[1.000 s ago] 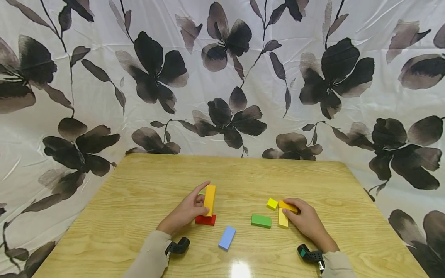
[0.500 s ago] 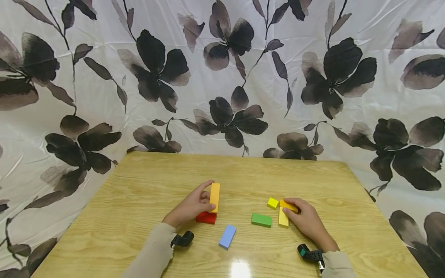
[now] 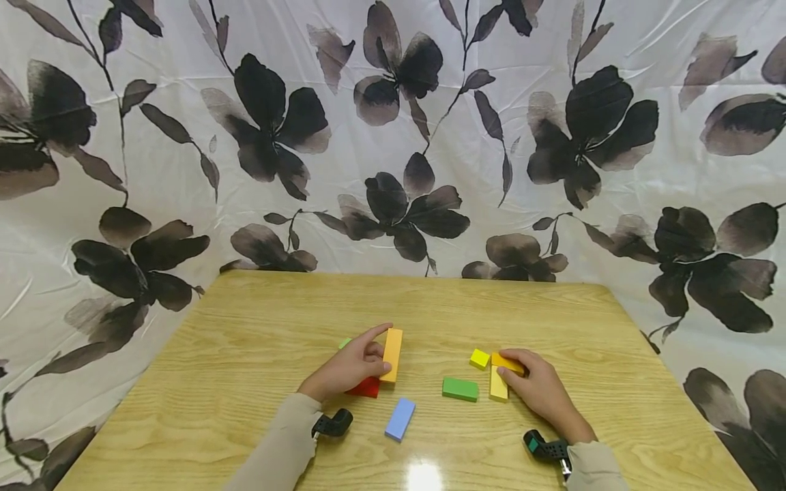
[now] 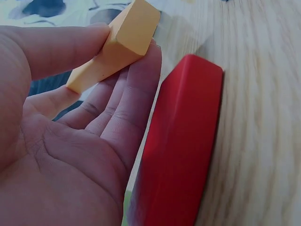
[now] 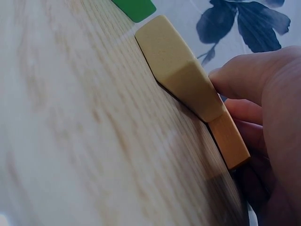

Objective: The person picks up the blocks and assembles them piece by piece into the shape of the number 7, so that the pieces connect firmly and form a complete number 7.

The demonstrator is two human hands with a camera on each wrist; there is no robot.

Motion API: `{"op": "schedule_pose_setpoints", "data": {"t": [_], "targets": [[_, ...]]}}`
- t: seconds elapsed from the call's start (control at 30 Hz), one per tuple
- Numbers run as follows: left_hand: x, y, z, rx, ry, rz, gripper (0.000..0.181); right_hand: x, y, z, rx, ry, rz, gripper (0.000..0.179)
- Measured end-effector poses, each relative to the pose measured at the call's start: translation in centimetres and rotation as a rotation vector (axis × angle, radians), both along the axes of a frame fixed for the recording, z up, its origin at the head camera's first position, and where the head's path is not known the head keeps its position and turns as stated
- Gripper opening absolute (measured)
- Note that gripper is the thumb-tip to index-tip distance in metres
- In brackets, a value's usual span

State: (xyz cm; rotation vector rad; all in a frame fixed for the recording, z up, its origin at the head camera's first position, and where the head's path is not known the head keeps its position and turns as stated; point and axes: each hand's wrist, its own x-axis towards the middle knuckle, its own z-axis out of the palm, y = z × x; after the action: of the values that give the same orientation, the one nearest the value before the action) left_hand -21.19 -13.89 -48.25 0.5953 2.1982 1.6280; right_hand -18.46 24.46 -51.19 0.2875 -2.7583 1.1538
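Observation:
My left hand (image 3: 376, 351) pinches an upright orange block (image 3: 391, 354) between thumb and fingers, just right of and above a red block (image 3: 367, 387) lying on the table. In the left wrist view the orange block (image 4: 117, 44) sits at my fingertips and the red block (image 4: 183, 141) lies flat beside my palm. My right hand (image 3: 506, 368) curls round a second orange block (image 3: 510, 363), which lies across the far end of a flat yellow block (image 3: 498, 386). The right wrist view shows that yellow block (image 5: 178, 66) with the orange block (image 5: 229, 139) against my fingers.
A small yellow cube (image 3: 479, 359), a green block (image 3: 461, 389) and a light blue block (image 3: 400, 419) lie between my hands on the wooden table (image 3: 258, 320). A green piece (image 3: 345, 343) peeks out behind my left hand. A flowered cloth hangs round the table.
My left hand has carried the upright orange block rightward, from over the red block to its right side, uncovering a green piece behind. The right hand has stayed put.

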Motion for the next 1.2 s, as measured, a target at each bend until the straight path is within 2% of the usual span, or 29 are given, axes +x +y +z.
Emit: {"op": "schedule_pose_setpoints", "data": {"t": [0.13, 0.4, 0.6, 0.9, 1.2], "targets": [[-0.2, 0.5, -0.1, -0.009, 0.005, -0.005, 0.076, 0.0, 0.0, -0.1, 0.009, 0.000, -0.004, 0.043], [-0.3, 1.2, -0.3, -0.011, -0.029, -0.017, 0.075, 0.1, -0.1, -0.4, 0.009, -0.011, 0.001, 0.043], [-0.4, 1.5, 0.0, -0.008, -0.040, -0.030, 0.074, 0.1, -0.2, -0.4, -0.002, -0.004, -0.004, 0.042], [-0.9, 2.4, 0.2, -0.045, -0.032, -0.039, 0.073, 0.0, 0.0, 0.0, -0.002, 0.002, -0.001, 0.042], [-0.7, 3.0, 0.0, -0.047, -0.026, -0.037, 0.074, 0.0, 0.0, -0.1, 0.006, 0.010, 0.001, 0.041]]}}
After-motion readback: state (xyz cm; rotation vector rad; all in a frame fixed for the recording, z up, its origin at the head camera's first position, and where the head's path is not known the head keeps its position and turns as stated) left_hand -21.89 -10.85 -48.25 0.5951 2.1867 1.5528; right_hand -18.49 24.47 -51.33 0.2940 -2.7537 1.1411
